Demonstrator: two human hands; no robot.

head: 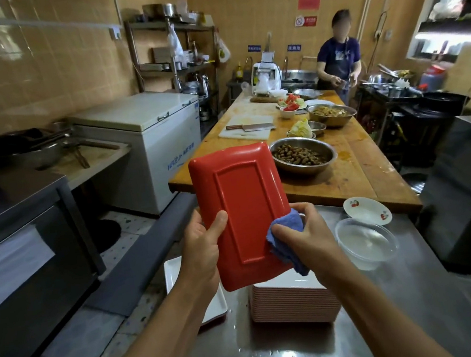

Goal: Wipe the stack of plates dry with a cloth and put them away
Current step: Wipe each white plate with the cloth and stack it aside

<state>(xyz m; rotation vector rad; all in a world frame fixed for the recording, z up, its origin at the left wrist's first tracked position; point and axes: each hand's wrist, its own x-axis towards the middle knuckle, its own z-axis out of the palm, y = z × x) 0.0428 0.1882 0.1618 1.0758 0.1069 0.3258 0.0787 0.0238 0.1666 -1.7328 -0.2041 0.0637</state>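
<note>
Head view: the left hand [204,249] grips a red plate [242,204] upright, underside facing near, long axis running near-to-far. The right hand [303,235] clutches a blue cloth [287,232] against its right edge, above the plate stack [294,301] on the table [279,351].

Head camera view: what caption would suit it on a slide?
Left hand holds a red plate upright while right hand wipes it with a blue cloth.

I have one head-worn wide view, facing forward and down, close over the steel counter [278,345]; kitchen recedes behind.
</note>
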